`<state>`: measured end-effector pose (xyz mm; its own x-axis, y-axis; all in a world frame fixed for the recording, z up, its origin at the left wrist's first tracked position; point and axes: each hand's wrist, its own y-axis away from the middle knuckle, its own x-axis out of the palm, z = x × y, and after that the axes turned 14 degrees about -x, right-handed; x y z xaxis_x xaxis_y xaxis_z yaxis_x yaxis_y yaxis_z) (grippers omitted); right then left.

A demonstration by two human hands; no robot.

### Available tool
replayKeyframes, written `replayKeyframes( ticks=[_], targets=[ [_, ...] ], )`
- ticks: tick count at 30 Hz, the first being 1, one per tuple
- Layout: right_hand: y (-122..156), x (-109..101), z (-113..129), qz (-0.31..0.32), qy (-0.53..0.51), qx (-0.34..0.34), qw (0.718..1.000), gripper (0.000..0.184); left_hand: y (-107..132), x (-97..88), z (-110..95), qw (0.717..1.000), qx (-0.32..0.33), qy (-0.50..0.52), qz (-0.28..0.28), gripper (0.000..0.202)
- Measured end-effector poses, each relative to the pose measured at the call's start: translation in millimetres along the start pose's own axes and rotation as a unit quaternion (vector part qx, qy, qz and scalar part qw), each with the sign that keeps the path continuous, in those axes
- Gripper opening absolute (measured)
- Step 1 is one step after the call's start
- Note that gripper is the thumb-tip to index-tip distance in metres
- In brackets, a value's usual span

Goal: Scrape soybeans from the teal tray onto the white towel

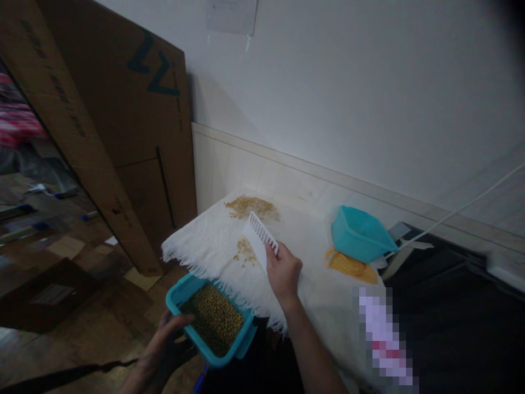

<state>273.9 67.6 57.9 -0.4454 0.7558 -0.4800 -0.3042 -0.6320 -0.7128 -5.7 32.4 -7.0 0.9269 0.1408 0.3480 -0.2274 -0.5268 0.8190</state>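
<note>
My left hand (170, 335) is closed on the near-left rim of a turquoise plastic basin (246, 338), its thumb over the edge. The basin hangs just below the table's fringed edge and holds yellow soybeans (217, 312) and darker green beans (199, 328). Pinched in my right hand (284, 268) is a flat white plastic piece with a row of slots (256, 241), tilted above the cloth. A wide patch of yellowish beans (250, 206) lies beyond it, and a smaller scatter of beans (245, 253) lies to its left.
A white fringed cloth (213, 235) covers the table against the wall. At right stand another turquoise basin (361, 235), a flat yellow item (353, 266) and a white cable (455, 210). A tall cardboard box (135, 131) borders the left side.
</note>
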Motion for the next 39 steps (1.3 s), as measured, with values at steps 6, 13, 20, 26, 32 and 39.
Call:
replayKeyframes(
  ticks=[6, 13, 20, 26, 32, 39],
  targets=[
    [7, -4, 6, 0.007, -0.031, -0.008, 0.999, 0.045, 0, -0.4, 1, 1.000, 0.007, -0.008, -0.004, 0.094],
    [9, -4, 5, -0.020, -0.018, -0.027, 0.999, 0.047, 5, 2.1, -2, 1.000, 0.006, -0.003, 0.012, 0.089],
    [16, 5, 11, -0.021, 0.009, -0.092, 0.996, 0.055, 3, -0.4, -3, 1.000, -0.004, -0.007, 0.011, 0.086],
    [17, 6, 15, -0.016, -0.025, -0.085, 0.996, 0.046, 3, 1.0, -1, 1.000, 0.004, -0.006, 0.018, 0.096],
    [11, -7, -7, -0.041, -0.056, 0.007, 0.998, 0.043, -2, -2.4, -2, 1.000, -0.001, -0.006, 0.016, 0.103],
    [19, -6, -11, -0.029, 0.000, -0.005, 1.000, 0.049, 4, 0.9, -1, 1.000, 0.004, -0.001, 0.022, 0.100]
  ],
)
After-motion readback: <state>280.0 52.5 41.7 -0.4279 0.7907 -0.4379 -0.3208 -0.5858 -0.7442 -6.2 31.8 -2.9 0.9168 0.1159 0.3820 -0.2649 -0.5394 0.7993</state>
